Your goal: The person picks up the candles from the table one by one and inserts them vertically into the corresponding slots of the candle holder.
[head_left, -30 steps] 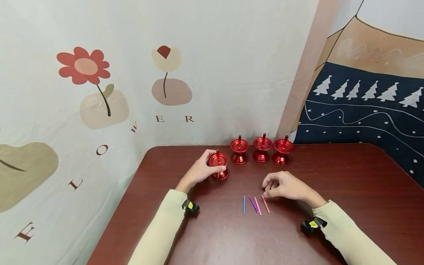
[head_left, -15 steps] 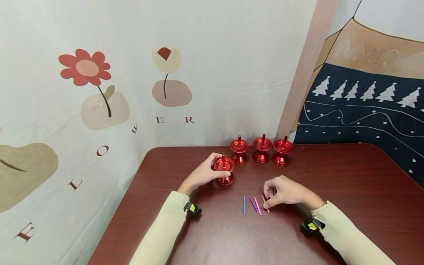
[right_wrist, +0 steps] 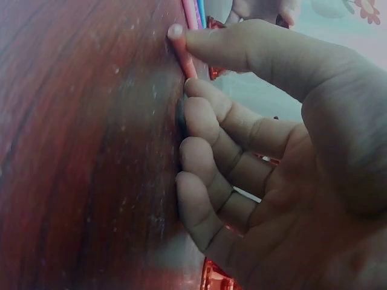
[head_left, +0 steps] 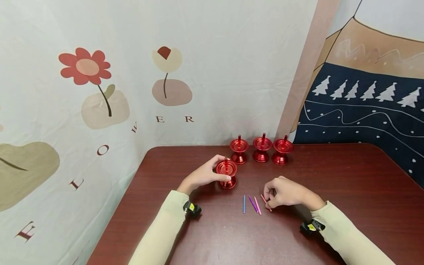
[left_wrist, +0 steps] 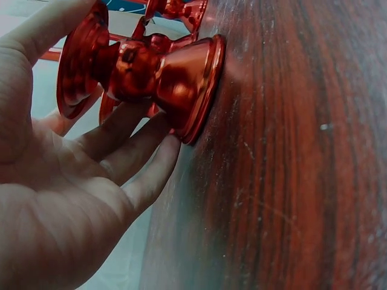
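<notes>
My left hand (head_left: 206, 173) grips a shiny red metal candle holder (head_left: 228, 181) with an upright pin in its dish. In the left wrist view the fingers (left_wrist: 151, 172) lie against its stem and base, and the base stands on or very near the tabletop. My right hand (head_left: 287, 191) is low over the table, its thumb and index finger at a thin red candle (right_wrist: 181, 51), fingers curled. Just left of it lie a pink candle (head_left: 257, 206), a purple candle (head_left: 253, 203) and a blue candle (head_left: 244, 204).
At the back edge stand three matching red holders: a left one (head_left: 239, 158), a middle one (head_left: 261, 156) and a right one (head_left: 280, 159). The dark wooden table (head_left: 347, 184) meets a printed cloth backdrop (head_left: 232, 73).
My left hand has brought the candle holder right and nearer. The right hand has come down onto the red candle, whose near end has swung slightly right. The other candles stay put.
</notes>
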Available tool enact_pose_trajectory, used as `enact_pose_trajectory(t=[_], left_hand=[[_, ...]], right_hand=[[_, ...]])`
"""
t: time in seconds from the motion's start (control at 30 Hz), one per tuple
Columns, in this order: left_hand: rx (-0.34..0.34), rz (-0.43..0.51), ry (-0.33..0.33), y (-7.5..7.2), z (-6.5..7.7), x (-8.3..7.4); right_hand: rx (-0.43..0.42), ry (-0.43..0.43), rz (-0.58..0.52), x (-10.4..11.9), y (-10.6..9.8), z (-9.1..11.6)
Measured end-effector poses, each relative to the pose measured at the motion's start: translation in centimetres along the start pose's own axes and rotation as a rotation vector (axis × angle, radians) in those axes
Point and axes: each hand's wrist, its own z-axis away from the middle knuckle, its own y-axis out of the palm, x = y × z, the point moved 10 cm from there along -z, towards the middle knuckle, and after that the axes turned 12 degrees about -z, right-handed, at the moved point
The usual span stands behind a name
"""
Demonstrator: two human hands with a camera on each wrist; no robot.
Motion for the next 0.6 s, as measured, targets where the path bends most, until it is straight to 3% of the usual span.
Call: enact_pose_trajectory(t=[0.23,0.6], left_hand=[[0.032,0.013,0.018,0.1,0.1,-0.3],[0.050,-0.040,0.030,-0.1,0.3,-0.6]], right_hand=[[-0.058,0.043,0.080,0.7,-0.1,0.1],[-0.107,0.076,0.179,1.7,0.2,0.5]])
